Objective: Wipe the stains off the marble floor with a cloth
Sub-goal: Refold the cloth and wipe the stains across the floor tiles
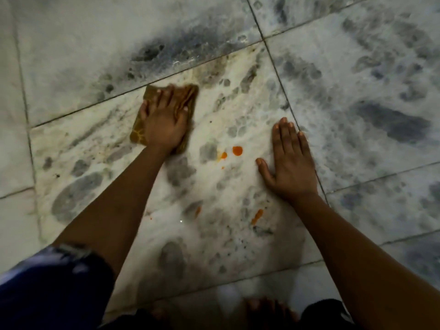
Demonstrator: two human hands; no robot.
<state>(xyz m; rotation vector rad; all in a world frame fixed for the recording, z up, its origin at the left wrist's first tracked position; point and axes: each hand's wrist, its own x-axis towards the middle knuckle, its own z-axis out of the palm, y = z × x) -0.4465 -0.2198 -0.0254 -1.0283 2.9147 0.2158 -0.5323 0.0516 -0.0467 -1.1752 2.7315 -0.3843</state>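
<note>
Because the person kneels at the near edge, the nearest things are the orange stains (pixel 257 216) on the marble floor (pixel 238 115), two streaks close in and a rounder drop with a smaller one farther on, at the centre. Just right of those drops the right hand (pixel 289 167) lies flat, fingers straight, bracing on the tile and grasping nothing. Farther and to the left, the left hand (pixel 164 122) presses the brown cloth (pixel 185 96) down with spread fingers; whether any fingertip curls into the fabric I cannot tell. The cloth looks soft, light and limp, so it would likely bunch if pulled by a corner; a flat palm over its middle seems the surest hold. Polished marble looks slick, so the cloth should glide easily.
</note>
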